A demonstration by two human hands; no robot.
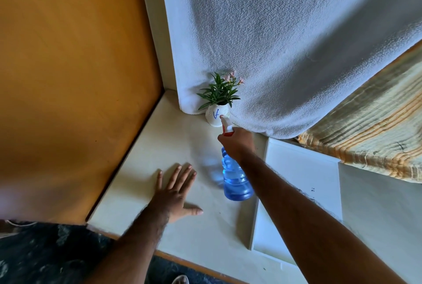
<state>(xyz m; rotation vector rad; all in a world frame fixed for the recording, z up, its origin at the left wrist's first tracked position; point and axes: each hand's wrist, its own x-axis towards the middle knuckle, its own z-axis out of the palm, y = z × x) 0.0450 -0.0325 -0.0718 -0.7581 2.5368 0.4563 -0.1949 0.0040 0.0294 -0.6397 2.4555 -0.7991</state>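
Observation:
A small green plant with pink flowers (221,90) grows in a white pot (215,117) marked with blue writing, at the back of the white table (173,146), against a hanging white cloth. My right hand (237,143) grips the neck of a blue transparent spray bottle (236,181). Its white and red nozzle (226,124) points at the pot, almost touching it. My left hand (175,192) rests flat on the table with the fingers spread, to the left of the bottle.
An orange-brown wooden panel (75,78) walls the left side. The white cloth (285,39) hangs behind the plant, with a striped beige cloth (374,128) at the right. A white tray (296,194) lies on the table right of the bottle.

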